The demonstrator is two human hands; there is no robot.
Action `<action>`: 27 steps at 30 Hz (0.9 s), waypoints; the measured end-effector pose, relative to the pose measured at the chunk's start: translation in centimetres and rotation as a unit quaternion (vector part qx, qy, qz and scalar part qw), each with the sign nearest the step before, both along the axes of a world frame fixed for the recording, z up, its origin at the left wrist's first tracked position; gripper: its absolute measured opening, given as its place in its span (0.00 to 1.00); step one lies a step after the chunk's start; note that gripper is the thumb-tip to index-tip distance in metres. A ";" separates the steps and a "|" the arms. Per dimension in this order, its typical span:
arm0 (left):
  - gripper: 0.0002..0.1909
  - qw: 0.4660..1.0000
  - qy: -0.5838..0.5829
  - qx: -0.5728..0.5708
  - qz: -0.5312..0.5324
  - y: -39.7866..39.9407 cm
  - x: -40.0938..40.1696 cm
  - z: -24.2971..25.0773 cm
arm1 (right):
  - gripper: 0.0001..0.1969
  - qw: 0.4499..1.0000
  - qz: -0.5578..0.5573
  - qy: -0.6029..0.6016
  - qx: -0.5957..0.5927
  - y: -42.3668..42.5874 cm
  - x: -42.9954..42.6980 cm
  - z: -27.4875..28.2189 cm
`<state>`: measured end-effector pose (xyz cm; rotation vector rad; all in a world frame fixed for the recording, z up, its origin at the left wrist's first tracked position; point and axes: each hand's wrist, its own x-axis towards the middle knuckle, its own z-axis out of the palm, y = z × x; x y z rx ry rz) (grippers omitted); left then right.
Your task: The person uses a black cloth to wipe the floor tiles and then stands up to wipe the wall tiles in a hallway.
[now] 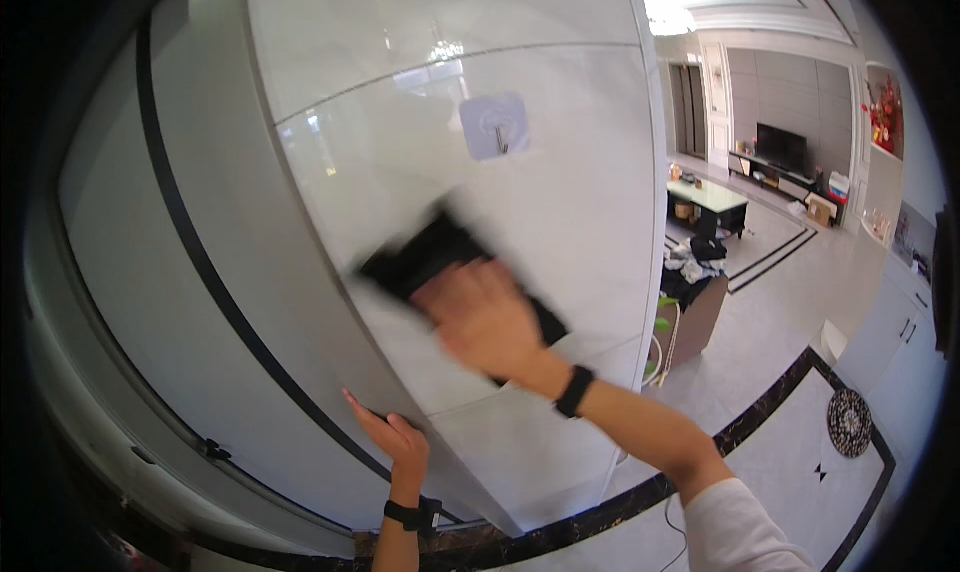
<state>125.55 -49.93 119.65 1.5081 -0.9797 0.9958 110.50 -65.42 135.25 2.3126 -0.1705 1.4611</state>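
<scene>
My right hand (487, 321) lies flat over a black cloth (431, 253), pressing it against the glossy white wall tile (585, 219). Both are blurred by motion, and the cloth's middle is hidden under the palm. Above them, a clear adhesive wall hook (495, 127) with a metal prong sticks to the tile. Lower left, my left hand (394, 433) is raised beside the pale door frame (337, 294), fingers stretched and thumb apart. A dark sliver shows by its palm; whether that is shadow or an object is unclear. Each wrist wears a black band.
A white door panel with a black stripe (195, 227) stands at left. Beyond the wall's right edge are a sofa (697, 324) with clothes, a coffee table (709, 195) and a television (781, 150). A round patterned mat (850, 423) lies on the floor near white cabinets (885, 317).
</scene>
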 end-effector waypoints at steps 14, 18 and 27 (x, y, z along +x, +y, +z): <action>0.31 1.000 0.005 0.013 -0.002 0.3 1.8 -1.4 | 0.29 0.996 0.073 0.023 -0.048 2.2 2.0 2.7; 0.30 0.999 0.037 0.015 -0.032 0.1 -0.2 0.0 | 0.28 0.971 0.119 0.193 -0.074 1.8 1.8 -17.9; 0.30 0.998 0.061 -0.013 0.024 -0.4 -0.2 -3.2 | 0.24 0.999 -0.012 -0.025 0.027 -3.1 -3.4 -2.8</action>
